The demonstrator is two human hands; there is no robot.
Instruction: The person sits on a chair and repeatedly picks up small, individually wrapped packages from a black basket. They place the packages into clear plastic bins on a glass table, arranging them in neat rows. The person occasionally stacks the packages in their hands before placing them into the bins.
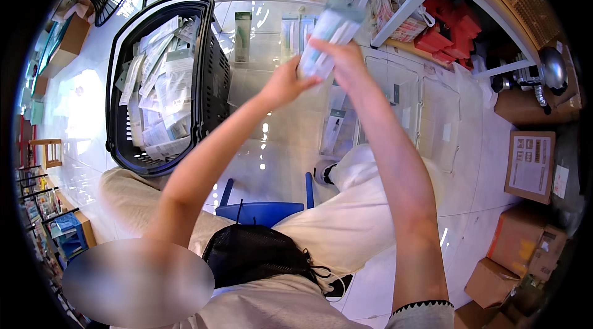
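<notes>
Both my hands hold a bundle of flat clear plastic packets (330, 35), blurred and tilted up to the right. My left hand (289, 80) grips its lower left edge, and my right hand (342, 58) closes over its right side. Below the bundle's far side stand slim packets (291, 32) in a clear plastic container, with a dark-topped packet (242, 36) to their left. To the left is a black plastic shopping basket (214, 74) heaped with white and clear packets (162, 79). A packet with a dark item (334, 126) lies in a clear bin (352, 137) beneath my right forearm.
A clear lid (440, 120) lies right of the bin. Metal shelf legs (407, 9) rise ahead, with red boxes (451, 28) behind them. Cardboard boxes (530, 167) line the right side. A blue stool (259, 212) stands between my knees, near a black mesh bag (257, 255).
</notes>
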